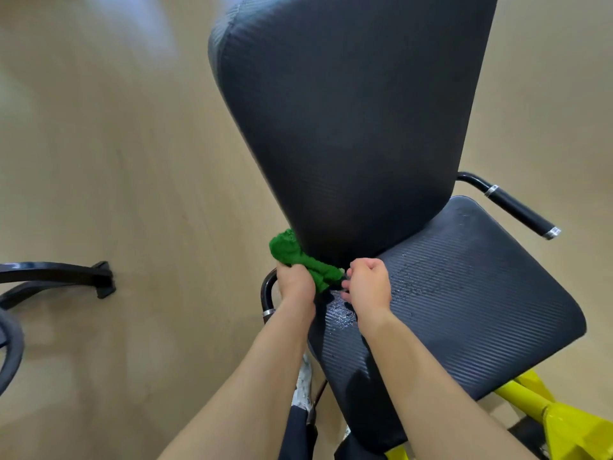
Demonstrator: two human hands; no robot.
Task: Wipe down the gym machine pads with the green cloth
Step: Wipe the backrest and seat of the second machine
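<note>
Pale wood-look flooring (132, 161) surrounds a gym machine whose tall black ribbed back pad (348, 127) leans over a black ribbed seat pad (464, 293) on a yellow metal frame (564, 423). Two bare forearms reach forward from the bottom edge of the view and meet at the seat pad's rear left corner, just under the back pad's lower edge. The left hand (295, 285), knuckles up, grips a bunched green cloth (298, 255), which bulges beyond the fist against the back pad's side. The right hand (368, 287), wrist straight and fingers curled, closes on the cloth's other end, just beside the left. A wet, glistening patch (341, 315) lies on the seat pad beneath the hands. A black tubular handle with chrome rings (517, 210) juts out past the seat pad's right side. A black curved base (66, 277) stands on the floor at left.
</note>
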